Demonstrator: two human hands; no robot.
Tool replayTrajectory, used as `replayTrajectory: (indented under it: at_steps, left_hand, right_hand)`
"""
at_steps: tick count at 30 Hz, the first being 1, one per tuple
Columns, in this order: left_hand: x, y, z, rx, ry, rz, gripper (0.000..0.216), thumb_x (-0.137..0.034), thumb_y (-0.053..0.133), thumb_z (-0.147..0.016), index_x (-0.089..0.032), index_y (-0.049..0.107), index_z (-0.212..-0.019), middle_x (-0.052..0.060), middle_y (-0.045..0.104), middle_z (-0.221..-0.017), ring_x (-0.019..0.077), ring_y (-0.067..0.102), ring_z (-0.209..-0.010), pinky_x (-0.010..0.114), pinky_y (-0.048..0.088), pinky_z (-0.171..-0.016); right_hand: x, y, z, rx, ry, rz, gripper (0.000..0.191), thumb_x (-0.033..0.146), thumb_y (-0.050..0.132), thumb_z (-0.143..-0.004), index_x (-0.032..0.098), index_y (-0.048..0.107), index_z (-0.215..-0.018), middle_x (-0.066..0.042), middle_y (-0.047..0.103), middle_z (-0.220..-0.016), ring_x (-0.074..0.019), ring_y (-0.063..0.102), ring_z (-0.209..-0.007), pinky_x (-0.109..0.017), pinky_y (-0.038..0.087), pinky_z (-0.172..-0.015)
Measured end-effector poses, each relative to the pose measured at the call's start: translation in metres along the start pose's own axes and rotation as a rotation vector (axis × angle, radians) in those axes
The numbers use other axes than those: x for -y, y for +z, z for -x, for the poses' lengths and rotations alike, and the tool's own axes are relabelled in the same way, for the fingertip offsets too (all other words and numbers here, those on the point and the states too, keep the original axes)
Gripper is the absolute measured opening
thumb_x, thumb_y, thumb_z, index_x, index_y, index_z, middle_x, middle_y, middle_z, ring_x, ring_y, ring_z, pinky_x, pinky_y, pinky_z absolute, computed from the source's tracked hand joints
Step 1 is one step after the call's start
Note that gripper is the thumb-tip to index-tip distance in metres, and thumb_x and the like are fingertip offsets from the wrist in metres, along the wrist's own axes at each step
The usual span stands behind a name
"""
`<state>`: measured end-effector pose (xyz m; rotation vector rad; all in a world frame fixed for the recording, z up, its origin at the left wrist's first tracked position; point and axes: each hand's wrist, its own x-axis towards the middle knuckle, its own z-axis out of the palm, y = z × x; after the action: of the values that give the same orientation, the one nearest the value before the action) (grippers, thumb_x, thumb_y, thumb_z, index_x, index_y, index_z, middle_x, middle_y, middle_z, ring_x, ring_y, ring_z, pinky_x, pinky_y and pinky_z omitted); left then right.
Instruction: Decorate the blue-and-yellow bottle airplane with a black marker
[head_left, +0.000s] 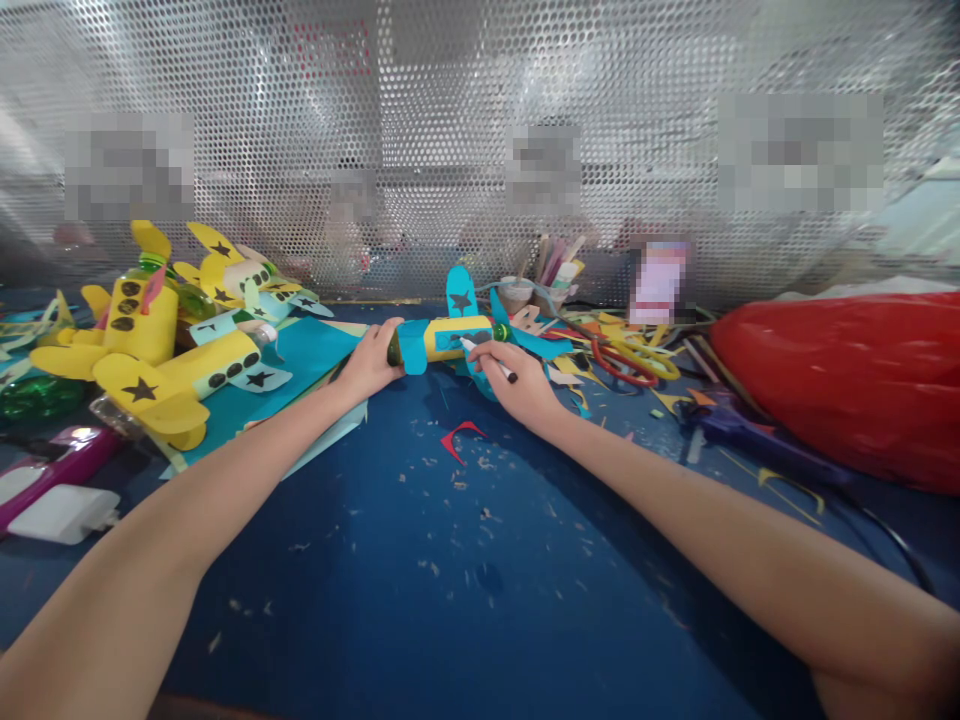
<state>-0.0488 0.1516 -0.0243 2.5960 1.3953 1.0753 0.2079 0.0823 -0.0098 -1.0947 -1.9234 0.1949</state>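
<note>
A toy plane made from a green bottle [441,345] lies on its side in front of me, wrapped in yellow and blue paper, with a dark star on its raised blue wing [460,293]. My left hand [373,362] is closed around the bottle's base end, at the left. Between the fingers of my right hand [523,382] is a white marker [495,363] with a black end. Its tip is at a blue paper patch on the plane's side, beside a dark oval; whether it touches cannot be told. The bottle's green cap end [501,332] points right.
Yellow bottle planes [199,375] crowd the left, by blue paper sheets [300,358], a white charger [66,514] and a purple tool [64,470]. Right are scissors [634,372], paper scraps, a purple glue gun [765,437] and a red bag [840,385]. Perforated metal [450,110] stands behind.
</note>
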Motion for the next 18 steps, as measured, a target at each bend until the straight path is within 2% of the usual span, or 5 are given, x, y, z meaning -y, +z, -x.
replayTrajectory:
  at_steps: [8,18]
  left_hand:
    - [0.0018,0.0009,-0.0003,-0.004,-0.006,0.002,0.076,-0.017,0.077,-0.067,-0.022,0.044,-0.135,0.011,0.058,-0.132,0.0316,0.058,-0.114,0.048,0.048,-0.100]
    - [0.0007,0.0000,-0.0001,0.001,-0.008,0.008,0.075,-0.016,0.077,-0.067,-0.020,0.044,-0.135,0.013,0.058,-0.132,0.0322,0.057,-0.115,0.049,0.047,-0.101]
  right_hand:
    - [-0.0015,0.0011,-0.0007,-0.020,-0.025,-0.003,0.024,0.025,0.044,-0.093,0.023,0.067,-0.089,-0.005,0.068,-0.079,-0.0217,0.062,-0.080,-0.033,0.047,-0.066]
    - [0.0003,0.0008,-0.0001,-0.013,-0.005,0.001,0.024,0.026,0.043,-0.093,0.023,0.067,-0.087,-0.006,0.068,-0.080,-0.0219,0.062,-0.080,-0.033,0.047,-0.066]
